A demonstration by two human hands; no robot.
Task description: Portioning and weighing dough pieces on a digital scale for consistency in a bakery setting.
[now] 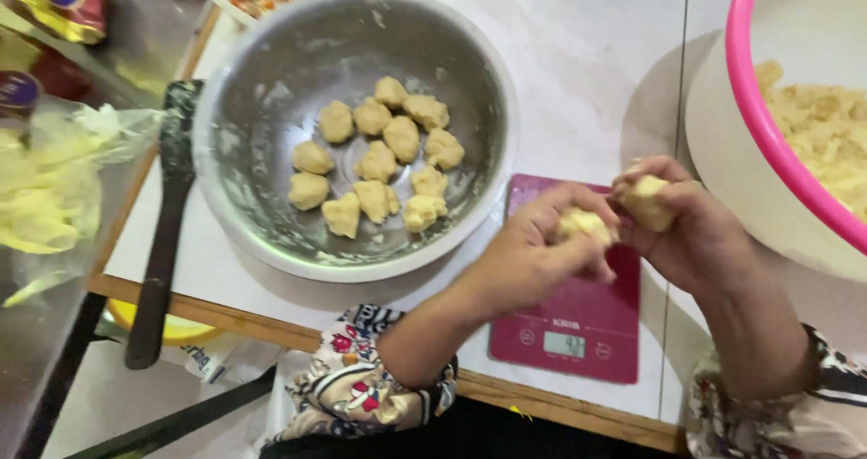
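We see a white table [587, 53] from above. On its left side sits a big metal bowl [271, 80] with many small dough balls [377, 161] lying close together in the bottom. At the right edge is a big pink bowl [754, 107] with a pile of soft yellow dough [826, 129] in it. Between the two bowls, near the front of the table, lies a flat red kitchen scale [587, 324]. Just left of the metal bowl a dark scraper [167, 233] rests along the table edge.

Both hands are over the scale. The left hand [524, 260] has its fingers closed around a small lump of dough [585, 224]. The right hand [691, 229] pinches another piece of dough [646, 199] at its fingertips. The two pieces seem to be just beside each other, but we cannot tell if they touch.
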